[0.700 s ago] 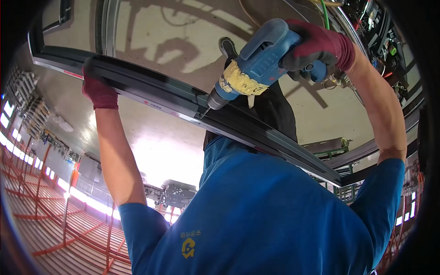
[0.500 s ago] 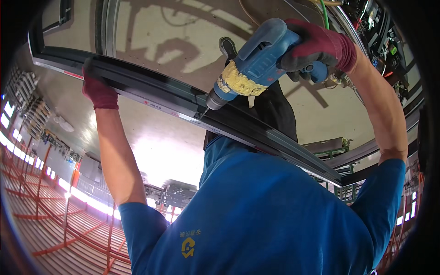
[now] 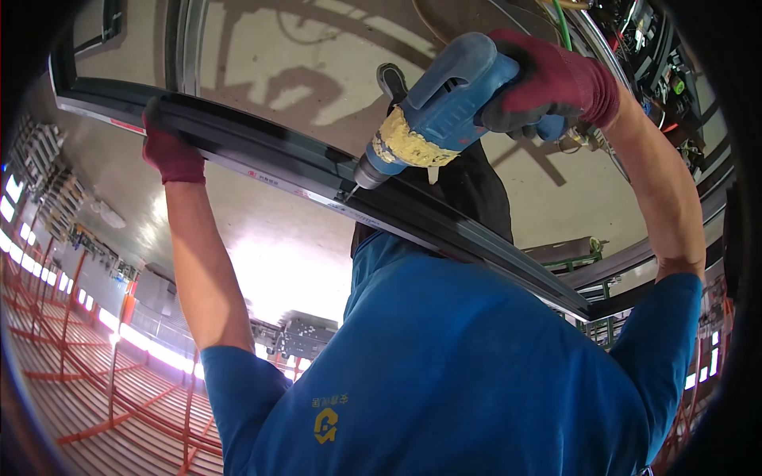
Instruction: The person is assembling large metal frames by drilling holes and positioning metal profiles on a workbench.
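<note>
My right hand (image 3: 548, 83), in a maroon glove with dark palm, is closed round the handle of a blue power drill (image 3: 452, 99). Yellow tape, ragged at its edges, wraps the drill's front. From the chuck a thin bit slants down to the dark metal frame (image 3: 262, 151), meeting it at a small dark fitting (image 3: 347, 193) on the rail. Whether the bit has entered the metal I cannot tell. Farther left along the same rail, my gloved left hand (image 3: 171, 151) grips the frame, thumb side up, its fingertips partly hidden.
Pale floor (image 3: 262, 63) shows beyond the rail, with a shoe (image 3: 391, 79) on it. A green hose (image 3: 563, 24) and tangled parts (image 3: 675, 79) lie at the upper right. Metal profiles (image 3: 51, 159) are stacked at the left, near red posts (image 3: 75, 293).
The drill and my right hand have shifted very slightly, with the bit still at the same fitting. My left hand keeps its place on the rail.
</note>
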### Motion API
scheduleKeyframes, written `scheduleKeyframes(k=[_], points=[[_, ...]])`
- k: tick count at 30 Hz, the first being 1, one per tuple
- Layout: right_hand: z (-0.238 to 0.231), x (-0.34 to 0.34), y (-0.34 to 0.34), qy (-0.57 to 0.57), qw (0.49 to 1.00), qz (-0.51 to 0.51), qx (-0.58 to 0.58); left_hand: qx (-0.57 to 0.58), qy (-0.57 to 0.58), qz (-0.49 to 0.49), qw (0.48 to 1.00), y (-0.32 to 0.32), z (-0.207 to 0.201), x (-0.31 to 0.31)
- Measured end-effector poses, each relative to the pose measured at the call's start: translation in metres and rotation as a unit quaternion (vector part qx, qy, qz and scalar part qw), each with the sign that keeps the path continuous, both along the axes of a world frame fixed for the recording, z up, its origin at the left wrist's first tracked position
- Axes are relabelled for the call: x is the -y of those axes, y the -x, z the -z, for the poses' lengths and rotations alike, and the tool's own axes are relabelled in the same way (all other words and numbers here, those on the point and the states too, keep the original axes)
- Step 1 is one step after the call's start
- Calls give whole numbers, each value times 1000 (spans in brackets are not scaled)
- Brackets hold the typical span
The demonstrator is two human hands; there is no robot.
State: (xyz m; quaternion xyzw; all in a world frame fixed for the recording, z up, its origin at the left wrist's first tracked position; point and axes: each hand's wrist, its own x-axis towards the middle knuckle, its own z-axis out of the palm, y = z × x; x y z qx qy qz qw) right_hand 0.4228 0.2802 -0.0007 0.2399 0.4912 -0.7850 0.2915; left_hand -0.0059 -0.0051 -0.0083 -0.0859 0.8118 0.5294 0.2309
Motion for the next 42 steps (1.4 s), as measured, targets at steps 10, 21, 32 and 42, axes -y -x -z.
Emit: scheduleKeyframes(k=[10,21,32,42], points=[[19,3,-15,-35,997,34,-65,-44,37,-9,998,-13,-3,-9],[9,12,-6,-66,989,83,-108,-63,62,5,996,-19,-7,-13],[18,10,2,13,1000,-21,-1,-61,75,-15,995,-22,-10,-15],[12,8,5,-17,1000,-11,-11,-62,75,-8,995,-22,-11,-16]])
